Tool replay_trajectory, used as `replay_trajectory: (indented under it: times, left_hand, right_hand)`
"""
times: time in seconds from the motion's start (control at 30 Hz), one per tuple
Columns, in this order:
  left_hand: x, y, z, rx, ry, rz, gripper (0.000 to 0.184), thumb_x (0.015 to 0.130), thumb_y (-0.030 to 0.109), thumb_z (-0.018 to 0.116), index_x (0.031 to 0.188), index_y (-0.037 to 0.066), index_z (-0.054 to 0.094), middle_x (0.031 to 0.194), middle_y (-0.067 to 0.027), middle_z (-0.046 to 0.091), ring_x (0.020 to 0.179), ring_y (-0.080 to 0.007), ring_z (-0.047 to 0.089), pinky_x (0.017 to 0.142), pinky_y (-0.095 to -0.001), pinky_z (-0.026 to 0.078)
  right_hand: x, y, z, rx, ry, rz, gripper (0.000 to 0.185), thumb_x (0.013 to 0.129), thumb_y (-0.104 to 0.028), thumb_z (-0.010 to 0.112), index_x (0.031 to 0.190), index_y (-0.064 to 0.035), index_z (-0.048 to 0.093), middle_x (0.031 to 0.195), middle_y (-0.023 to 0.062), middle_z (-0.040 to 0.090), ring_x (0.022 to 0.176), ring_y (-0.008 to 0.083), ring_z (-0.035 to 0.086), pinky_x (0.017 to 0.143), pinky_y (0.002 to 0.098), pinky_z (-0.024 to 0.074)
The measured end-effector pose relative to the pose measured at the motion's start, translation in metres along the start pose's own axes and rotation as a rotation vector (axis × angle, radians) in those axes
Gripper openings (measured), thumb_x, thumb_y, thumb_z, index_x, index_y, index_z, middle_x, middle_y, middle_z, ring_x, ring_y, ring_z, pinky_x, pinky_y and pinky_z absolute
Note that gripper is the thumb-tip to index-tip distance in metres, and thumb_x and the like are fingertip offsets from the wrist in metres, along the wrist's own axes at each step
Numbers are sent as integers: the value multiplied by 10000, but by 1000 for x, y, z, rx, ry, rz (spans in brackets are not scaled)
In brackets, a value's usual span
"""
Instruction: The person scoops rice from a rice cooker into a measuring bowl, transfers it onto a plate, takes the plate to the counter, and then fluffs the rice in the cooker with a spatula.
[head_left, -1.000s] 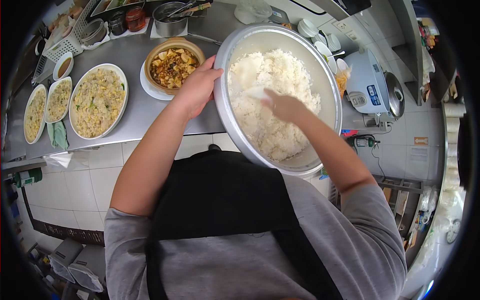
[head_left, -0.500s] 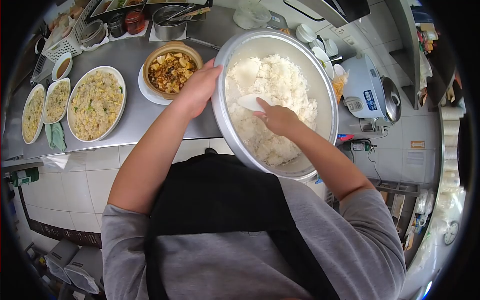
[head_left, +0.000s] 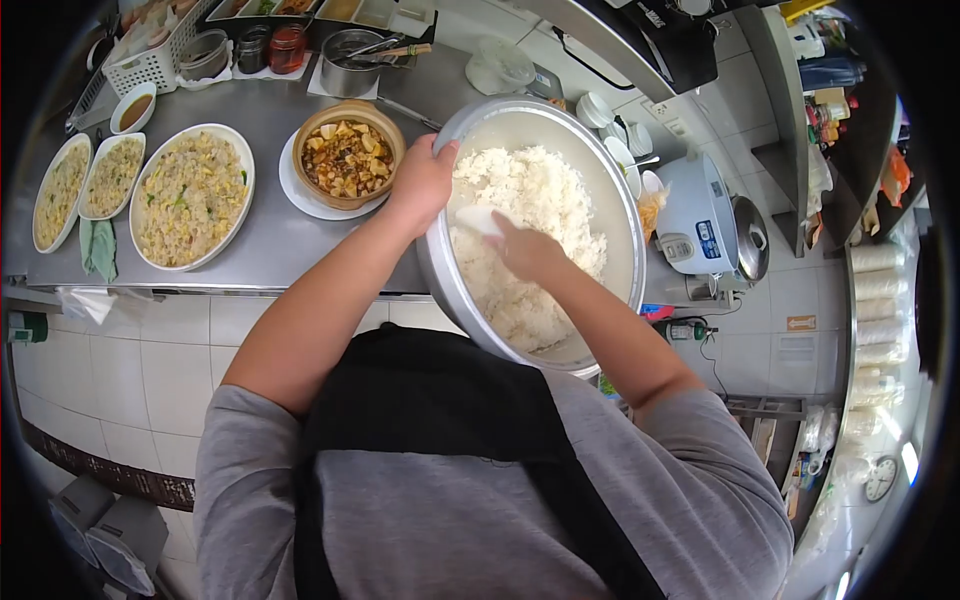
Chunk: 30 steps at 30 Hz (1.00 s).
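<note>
A large metal pot [head_left: 625,215] of white rice [head_left: 545,195] is tilted toward me at the counter's front edge. My left hand [head_left: 422,185] is closed on its left rim. Inside the pot, my right hand [head_left: 525,252] grips a white rice paddle [head_left: 478,218], whose blade lies against the rice at the left side. Motion blurs the right fingers a little. Just left of my left hand, a clay bowl [head_left: 394,125] of tofu in brown sauce sits on a white plate [head_left: 300,190].
Dishes of fried rice [head_left: 190,200] stand on the steel counter [head_left: 270,245] at left, beside a green cloth [head_left: 98,250]. Behind are a saucepan [head_left: 350,78], jars [head_left: 287,48] and a white basket [head_left: 150,65]. A rice cooker [head_left: 695,215] and stacked white bowls [head_left: 594,110] stand at right.
My right hand and the paddle have shifted left and slightly down over the rice. The view has turned a little, and the pot appears lower and more to the left.
</note>
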<state>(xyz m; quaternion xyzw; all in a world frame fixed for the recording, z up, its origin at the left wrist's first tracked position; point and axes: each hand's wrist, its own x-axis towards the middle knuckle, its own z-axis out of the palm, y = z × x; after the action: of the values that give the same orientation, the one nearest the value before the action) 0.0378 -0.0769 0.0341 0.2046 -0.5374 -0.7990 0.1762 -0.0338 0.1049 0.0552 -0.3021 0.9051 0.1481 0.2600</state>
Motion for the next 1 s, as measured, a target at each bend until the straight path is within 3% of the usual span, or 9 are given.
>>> replay_trajectory:
  times: [0.1,0.2,0.33,0.4,0.53,0.77,0.83,0.97,1.0]
  left_hand:
    - [-17,-14,4,294,200,162,378,927,260,487,1122,-62,528,1040,-260,602,993,-370,578,835,-401,441]
    - [-56,-11,12,192,260,101,333,934,230,479,1088,-64,507,1018,-249,598,970,-363,583,822,-408,437]
    - [-108,-21,25,110,272,112,302,901,178,508,1075,-65,463,1004,-249,581,959,-361,584,812,-410,435]
    - [-103,-31,21,52,148,117,342,840,132,556,1088,-64,426,1012,-251,568,966,-363,581,819,-413,432]
    - [-25,-11,16,398,128,204,431,755,103,599,1129,-68,467,1061,-260,580,1002,-389,577,869,-401,452]
    - [-13,-7,13,279,-84,-9,456,831,159,526,1200,-85,416,1145,-269,553,1059,-353,567,896,-382,435]
    - [-13,-9,8,322,-141,-72,500,841,167,524,1230,-101,358,1237,-282,478,1124,-343,522,913,-367,421]
    - [-27,6,4,223,-195,-123,512,845,181,536,1237,-95,354,1217,-259,493,1110,-315,527,922,-356,415]
    - [-28,5,2,175,-217,-156,523,854,203,548,1239,-91,352,1209,-250,497,1100,-301,529,919,-355,415]
  right_hand:
    - [52,-4,-16,91,151,100,622,949,-523,280,1427,-125,286,1173,234,573,1113,359,545,950,443,403]
    - [93,15,-8,136,196,-27,628,946,-526,285,1427,-122,285,1185,231,568,1124,360,536,948,445,403]
    - [17,-24,-9,105,53,1,633,944,-530,280,1426,-120,287,1232,229,539,1145,362,519,952,445,399]
    - [-21,-22,6,74,-51,-102,623,943,-537,277,1431,-150,284,1251,250,512,1134,367,524,946,443,404]
    - [-69,1,32,-34,-84,-2,585,948,-529,276,1430,-197,290,1217,269,516,1089,364,550,922,439,425]
    - [-7,-1,29,117,185,203,524,965,-469,277,1424,-215,290,1090,194,603,1030,343,579,875,446,449]
    - [23,-9,25,207,197,195,531,969,-455,267,1425,-184,291,1126,183,601,1042,336,577,888,442,437]
    - [49,3,26,252,285,136,544,969,-458,270,1418,-151,294,1154,192,592,1070,344,564,919,430,418]
    - [36,8,12,399,190,70,561,966,-477,266,1421,-150,287,1195,211,560,1068,350,565,906,430,427]
